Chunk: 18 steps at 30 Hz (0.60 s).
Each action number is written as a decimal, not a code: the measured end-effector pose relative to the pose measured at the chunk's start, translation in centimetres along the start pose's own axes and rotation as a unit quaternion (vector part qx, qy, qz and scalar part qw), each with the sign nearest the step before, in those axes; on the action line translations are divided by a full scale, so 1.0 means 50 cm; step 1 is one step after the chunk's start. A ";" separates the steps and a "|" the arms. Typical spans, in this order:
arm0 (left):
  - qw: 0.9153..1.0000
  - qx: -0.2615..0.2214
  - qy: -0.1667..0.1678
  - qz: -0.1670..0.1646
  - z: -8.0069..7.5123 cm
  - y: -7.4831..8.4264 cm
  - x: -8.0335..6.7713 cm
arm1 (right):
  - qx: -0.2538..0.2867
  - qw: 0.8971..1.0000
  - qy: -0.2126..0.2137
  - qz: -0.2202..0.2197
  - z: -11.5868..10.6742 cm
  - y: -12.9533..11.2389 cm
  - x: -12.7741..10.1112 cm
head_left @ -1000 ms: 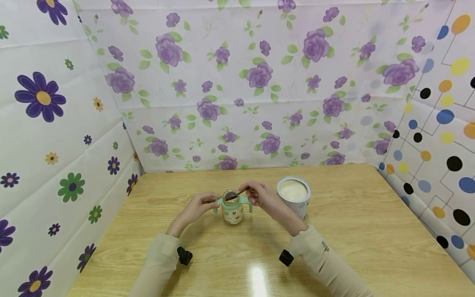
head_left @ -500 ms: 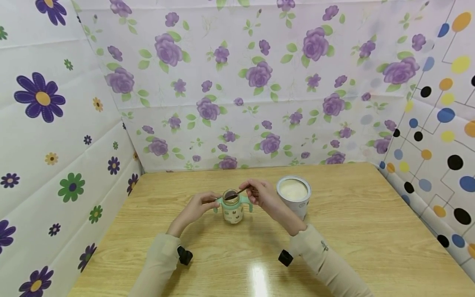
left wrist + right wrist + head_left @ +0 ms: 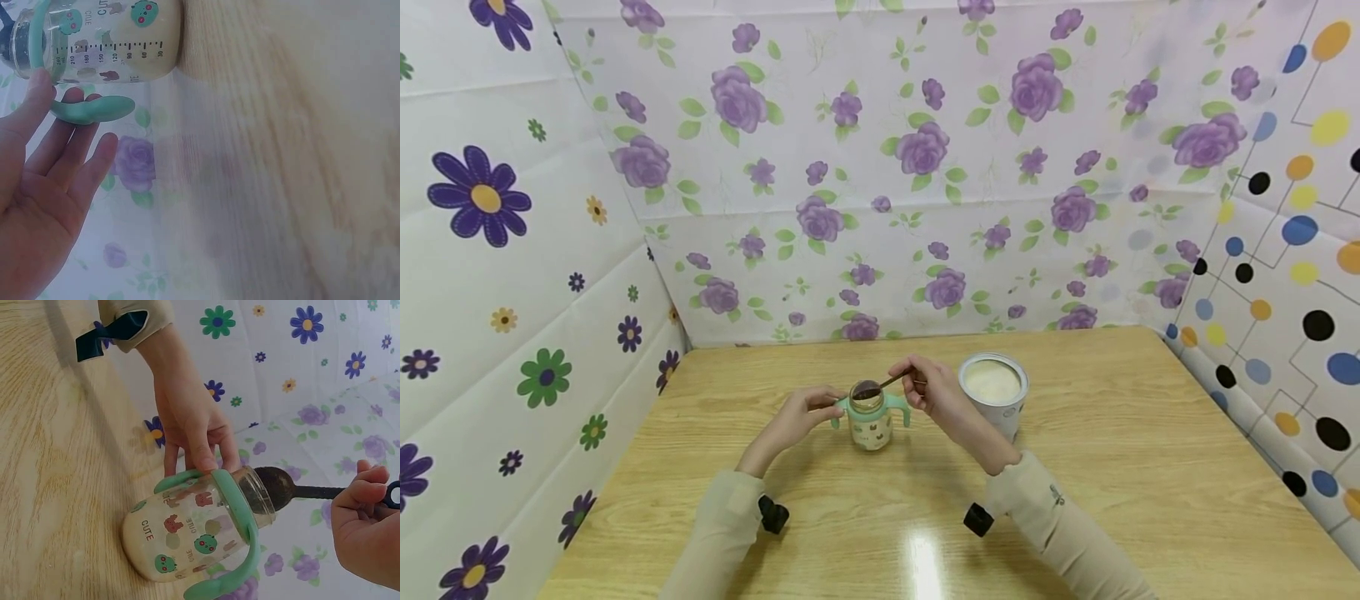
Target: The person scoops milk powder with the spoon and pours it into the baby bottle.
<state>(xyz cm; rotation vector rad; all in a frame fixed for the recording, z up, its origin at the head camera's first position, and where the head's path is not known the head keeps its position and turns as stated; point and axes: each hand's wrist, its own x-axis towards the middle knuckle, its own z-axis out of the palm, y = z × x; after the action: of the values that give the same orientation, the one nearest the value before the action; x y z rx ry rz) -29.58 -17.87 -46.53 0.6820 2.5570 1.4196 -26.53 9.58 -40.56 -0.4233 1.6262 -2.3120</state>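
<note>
On table [image 3: 1105, 433]: animal-print, mint-handled bottle [image 3: 870, 421].

In the left wrist view we see the bottle [image 3: 100, 44] cut off by the top edge, its mouth out of frame, and the table [image 3: 300, 156] is blurred. In the right wrist view the right hand [image 3: 365, 528] runs off the right edge, hiding the end of the spoon [image 3: 294, 490].

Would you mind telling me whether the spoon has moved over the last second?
Yes, slightly: the spoon has lifted a little at the bottle mouth, and the right hand holding it sits higher against the powder tin.
</note>
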 end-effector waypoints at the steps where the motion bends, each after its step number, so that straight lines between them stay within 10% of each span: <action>1: 1.000 0.002 0.000 0.001 0.000 0.001 -0.001 | 0.004 1.000 0.005 -0.001 0.000 0.000 0.000; 18: 0.999 0.040 0.001 0.015 -0.003 0.012 -0.002 | 0.068 0.996 0.053 -0.014 -0.003 -0.005 0.000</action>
<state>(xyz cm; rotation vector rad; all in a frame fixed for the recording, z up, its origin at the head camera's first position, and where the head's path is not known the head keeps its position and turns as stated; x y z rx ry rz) -29.34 -17.77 -45.93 0.7343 2.6272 1.3342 -26.59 9.80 -40.38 -0.2996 1.5050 -2.4876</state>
